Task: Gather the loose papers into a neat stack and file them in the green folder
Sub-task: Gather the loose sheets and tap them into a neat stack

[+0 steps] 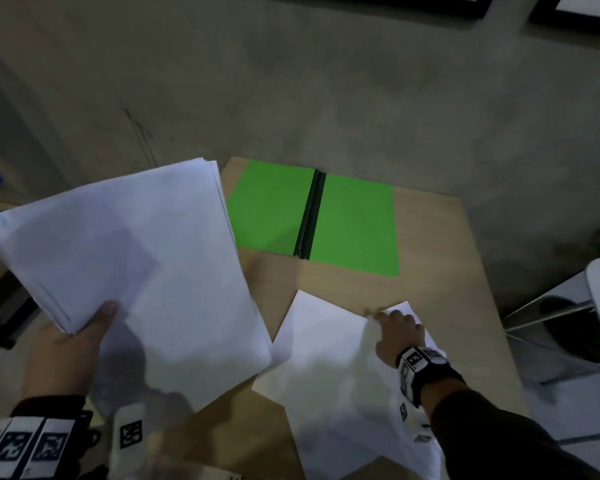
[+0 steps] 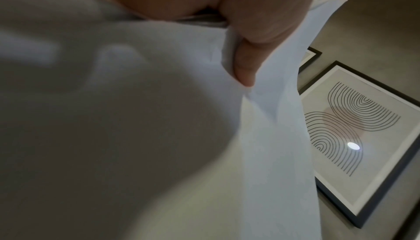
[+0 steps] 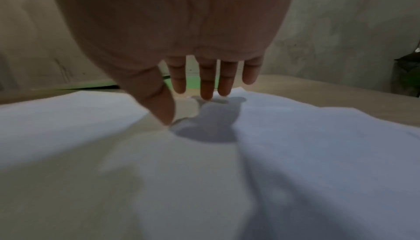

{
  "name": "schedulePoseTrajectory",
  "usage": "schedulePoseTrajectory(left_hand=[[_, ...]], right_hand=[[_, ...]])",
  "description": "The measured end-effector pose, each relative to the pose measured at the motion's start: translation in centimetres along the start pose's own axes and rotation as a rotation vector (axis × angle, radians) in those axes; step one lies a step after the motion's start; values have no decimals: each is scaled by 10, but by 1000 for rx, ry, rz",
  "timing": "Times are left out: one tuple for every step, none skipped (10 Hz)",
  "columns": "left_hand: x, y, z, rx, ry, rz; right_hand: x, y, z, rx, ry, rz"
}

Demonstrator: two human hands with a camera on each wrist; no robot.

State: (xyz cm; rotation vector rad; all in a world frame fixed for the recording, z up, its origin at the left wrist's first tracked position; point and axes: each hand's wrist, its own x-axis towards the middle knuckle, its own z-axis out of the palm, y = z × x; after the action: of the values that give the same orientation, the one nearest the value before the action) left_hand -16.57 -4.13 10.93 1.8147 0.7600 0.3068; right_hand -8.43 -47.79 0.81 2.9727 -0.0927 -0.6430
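The gathering step is judged to be in hand, with filing not yet begun. The pale wooden tabletop [image 1: 430,271] carries everything, and by size the first thing on it or over it is the thick bundle of white paper sheets [image 1: 136,258], which is held raised above the tabletop's left side; its long axis runs from the near left toward the far edge, its far short end pointing at the folder, and its edges are seen to be fanned and uneven. Next, the loose white paper sheets [image 1: 333,382] are left lying overlapped and askew toward the near right corner, their long axis slanting from the near edge toward the far right. The bright green card folder [image 1: 354,226] is laid open and flat against the far edge, its dark spine [image 1: 310,216] running from far to near with a slight lean, one leaf to either side. The left hand [image 1: 70,344] is closed on the bundle's near corner, thumb pressed on top and fingers curled beneath. The right hand [image 1: 400,332] is spread, nothing gripped, its fingertips [image 3: 206,94] set at the far edge of the loose sheets. The next move is judged to call for those sheets to be lifted or slid onto the bundle, and the whole squared before it is laid in the folder.
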Motion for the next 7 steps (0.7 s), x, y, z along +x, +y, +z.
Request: schedulePoseTrajectory(left_hand=[[-11, 7, 0, -16, -32, 9], [-15, 6, 1, -39, -48, -22], [-20, 8, 4, -52, -62, 10], [-21, 10, 7, -71, -61, 1], [-25, 12, 11, -59, -78, 56], [-24, 9, 14, -33, -94, 129], [-28, 17, 22, -60, -106, 148]], right_hand=[[6, -3, 7, 66, 46, -163], [14, -6, 3, 7, -27, -205], [18, -6, -6, -87, -103, -202], [20, 3, -12, 50, -221, -154], [13, 19, -15, 255, -237, -60], [4, 37, -24, 571, -38, 65], [-8, 51, -41, 1043, 123, 184]])
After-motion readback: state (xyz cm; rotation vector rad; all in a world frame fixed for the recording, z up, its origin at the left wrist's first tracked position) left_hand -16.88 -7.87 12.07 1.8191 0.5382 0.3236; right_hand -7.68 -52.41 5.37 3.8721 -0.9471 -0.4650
